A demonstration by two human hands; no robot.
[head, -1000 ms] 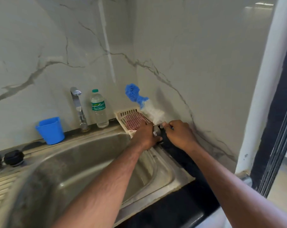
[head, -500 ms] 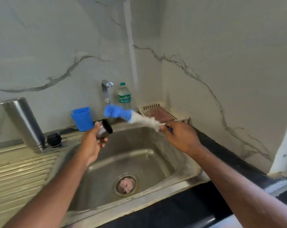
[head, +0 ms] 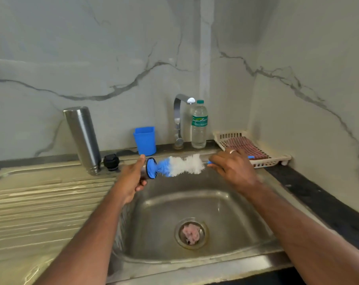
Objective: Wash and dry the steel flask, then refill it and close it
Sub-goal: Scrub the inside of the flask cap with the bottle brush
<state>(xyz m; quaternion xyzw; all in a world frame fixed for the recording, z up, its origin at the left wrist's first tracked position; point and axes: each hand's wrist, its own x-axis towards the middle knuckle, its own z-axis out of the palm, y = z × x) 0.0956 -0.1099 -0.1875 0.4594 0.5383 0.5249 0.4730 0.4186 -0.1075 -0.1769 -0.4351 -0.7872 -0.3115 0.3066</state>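
The steel flask [head: 83,138] stands upside down on the draining board, left of the sink basin [head: 195,212], with its black stopper [head: 111,162] beside it. My left hand [head: 131,179] grips a small steel cup-lid [head: 144,171], mostly hidden by my fingers and the brush, its mouth facing right. My right hand [head: 234,169] holds the handle of a blue-and-white bottle brush [head: 178,166], whose blue tip is pushed into the cup's mouth. Both hands are above the basin's far edge.
A tap [head: 179,120] and a plastic water bottle [head: 198,125] stand behind the basin. A blue plastic cup [head: 145,140] sits left of the tap. A cream basket [head: 277,159] with a striped cloth [head: 246,147] lies at the right. The drain [head: 191,233] holds some pinkish scrap.
Both hands came from the basket on the right to above the basin. My left hand brought the small cup; the brush swung down from upright to level and its tip entered the cup.
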